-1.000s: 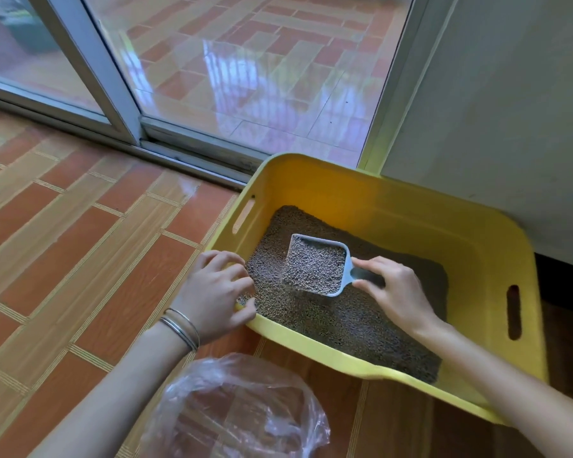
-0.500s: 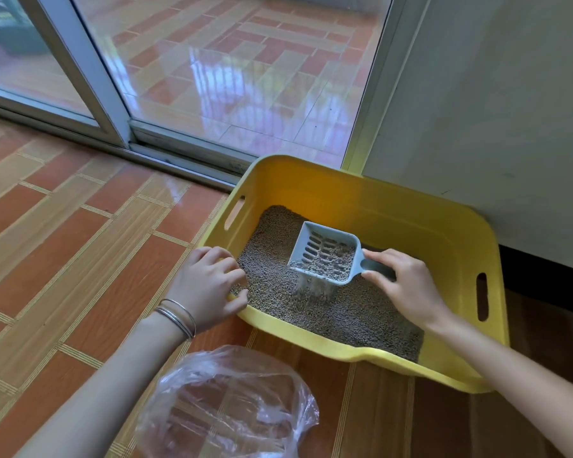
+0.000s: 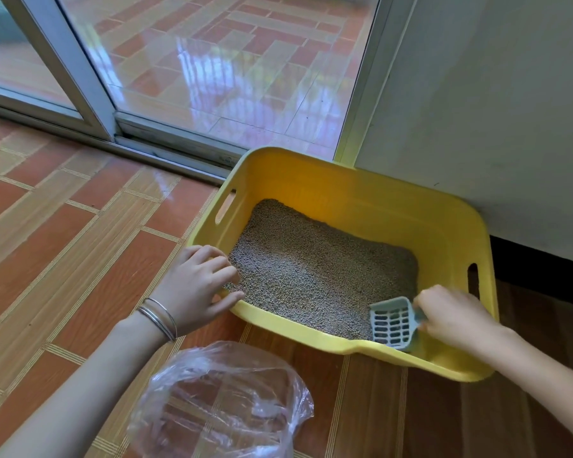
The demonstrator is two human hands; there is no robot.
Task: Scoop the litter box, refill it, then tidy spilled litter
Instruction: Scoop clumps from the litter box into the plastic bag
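Now the sifted-out scoop [image 3: 392, 325], handle wrapped in the curled grip of the right hand [image 3: 457, 320], drops from mid-box to the near right corner of the litter box [image 3: 344, 175], left hand [image 3: 196, 285] clutching its rim: another pass likely.

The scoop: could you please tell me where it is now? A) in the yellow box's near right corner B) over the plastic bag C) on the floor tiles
A: the scoop sits inside the litter box at its near right corner, held by the right hand.
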